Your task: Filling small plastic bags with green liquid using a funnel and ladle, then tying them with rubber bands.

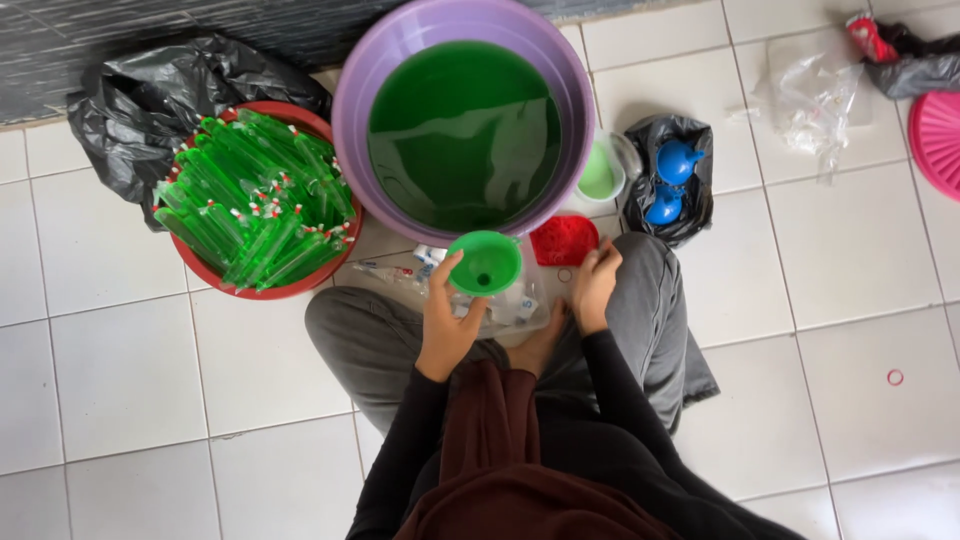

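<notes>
my left hand point(447, 325) grips the green funnel point(484, 262) over a clear plastic sleeve point(505, 305); my right hand point(592, 288) pinches its edge. filling step; next needs green liquid point(462, 135).

Pink lid point(938, 140), black bag point(150, 100), red band point(895, 377)

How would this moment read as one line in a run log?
left hand: holds green funnel | right hand: beside red scoop | purple basin: green liquid
</notes>
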